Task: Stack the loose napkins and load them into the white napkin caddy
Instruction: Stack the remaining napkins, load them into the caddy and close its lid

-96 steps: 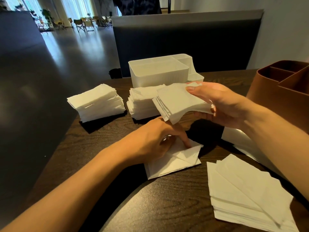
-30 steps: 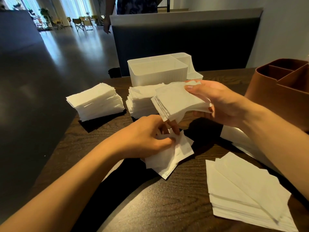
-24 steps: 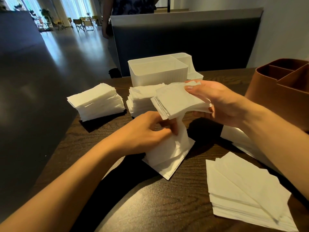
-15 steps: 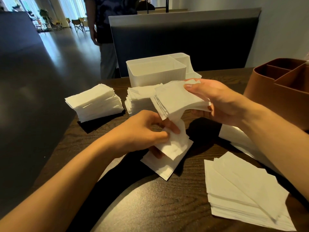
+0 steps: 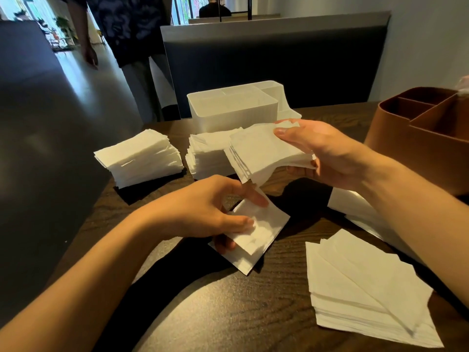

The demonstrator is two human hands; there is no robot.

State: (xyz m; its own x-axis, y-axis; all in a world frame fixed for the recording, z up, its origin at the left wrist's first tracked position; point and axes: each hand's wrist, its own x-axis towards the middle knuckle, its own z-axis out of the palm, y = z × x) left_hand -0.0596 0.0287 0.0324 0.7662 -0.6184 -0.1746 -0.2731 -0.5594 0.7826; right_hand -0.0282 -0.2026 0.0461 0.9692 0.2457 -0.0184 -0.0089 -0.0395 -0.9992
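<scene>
The right hand [image 5: 327,153] grips a small bundle of folded napkins [image 5: 264,153] held above the middle of the dark wooden desk [image 5: 228,313], while the left hand [image 5: 203,212] pinches a single folded napkin [image 5: 256,235] lifted just below that bundle. The white napkin caddy [image 5: 228,110] stands at the far edge, with two napkin stacks [image 5: 138,158] in front of it toward the left edge. A flat pile of napkins [image 5: 368,295] lies at the near right, and a brown organizer [image 5: 426,138] sits at the right edge.

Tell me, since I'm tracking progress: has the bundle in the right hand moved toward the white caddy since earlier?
No. The napkin bundle sits at the same spot before the white caddy, held by the right hand.
</scene>
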